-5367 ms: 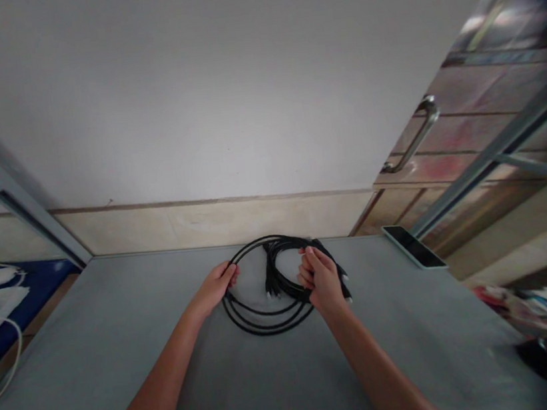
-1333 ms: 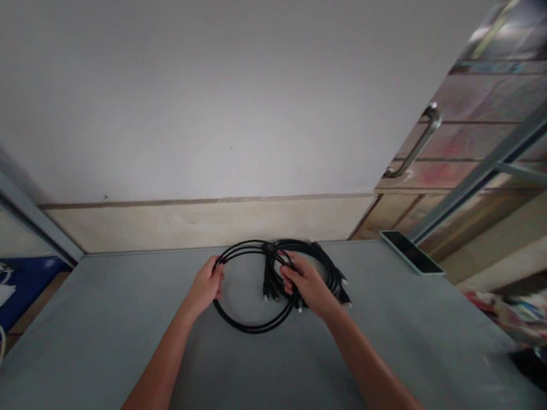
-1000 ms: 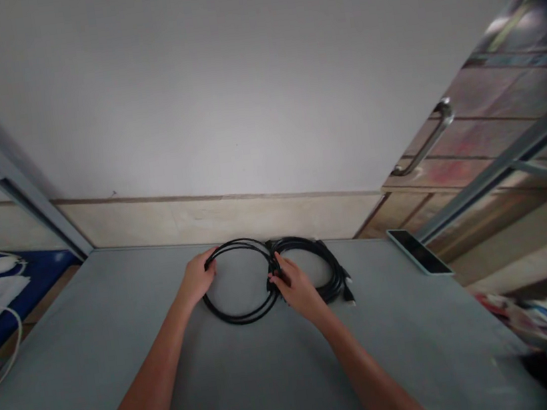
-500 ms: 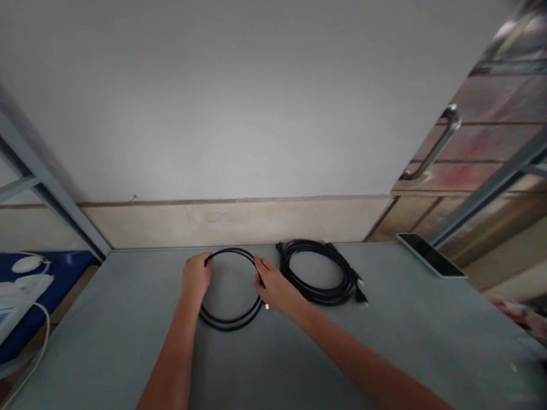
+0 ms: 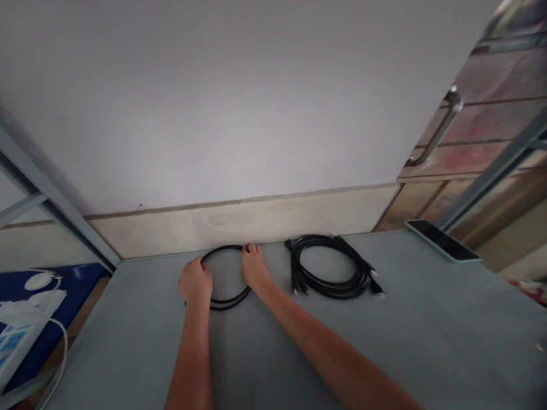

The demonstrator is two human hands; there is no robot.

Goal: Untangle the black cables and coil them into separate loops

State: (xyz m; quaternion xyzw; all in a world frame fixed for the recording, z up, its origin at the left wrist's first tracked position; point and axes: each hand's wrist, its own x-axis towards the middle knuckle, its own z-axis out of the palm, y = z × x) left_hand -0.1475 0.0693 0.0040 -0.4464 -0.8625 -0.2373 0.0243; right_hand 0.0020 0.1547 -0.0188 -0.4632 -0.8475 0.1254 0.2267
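A looped black cable [image 5: 230, 303] lies near the back edge of the grey table [image 5: 256, 382], between my two hands. My left hand [image 5: 196, 282] is closed on the left side of the loop. On the loop's upper right side, my right hand [image 5: 254, 265] is closed around the cable, fingers pointing toward the wall. A second coil of thicker black cable [image 5: 337, 288] with several plug ends rests on the table to the right of my right hand, untouched.
A phone [image 5: 442, 240] lies at the table's back right corner. Grey metal posts rise at both sides. At the left, a white power strip [image 5: 16, 340] with white cords sits on a blue surface. A wall [image 5: 240, 102] stands behind the table.
My right hand has moved up and left along the loop, toward the wall. The loop looks smaller between my hands. The camera view has turned slightly.
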